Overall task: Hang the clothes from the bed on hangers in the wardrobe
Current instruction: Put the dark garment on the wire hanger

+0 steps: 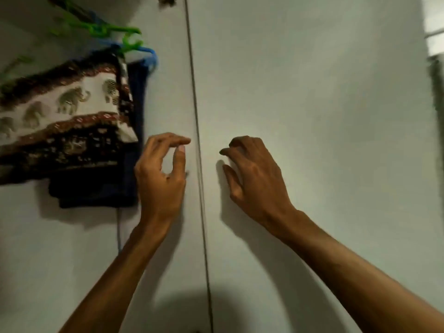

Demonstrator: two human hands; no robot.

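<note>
Pale grey-green fills most of what I can see: a left panel (72, 248) and a right panel (336, 116) meet at a thin dark seam (199, 152) that runs from top to bottom, leaning slightly. Both bare arms reach up from the near edge toward that seam. The left hand (161, 179) is just left of the seam, its fingers bent over and the thumb tip drawn up close under the forefinger. I see nothing between them, and I cannot tell whether the fingertips touch the panel. The right hand (257, 179) is just right of the seam, back toward me, fingers curled like a claw and holding nothing; it casts a shadow on the panel beside it. The clothes hang at the upper left, well clear of the right hand and near the left one. An elephant-print cloth (72, 104) with a dark red patterned border is draped in front, and a dark navy garment (96, 191) hangs behind and below it. Above them are a green hanger (113, 30) and, just below that, a blue hanger (149, 56), both blurred. A bright strip of light (434, 32) shows at the far right edge.
</note>
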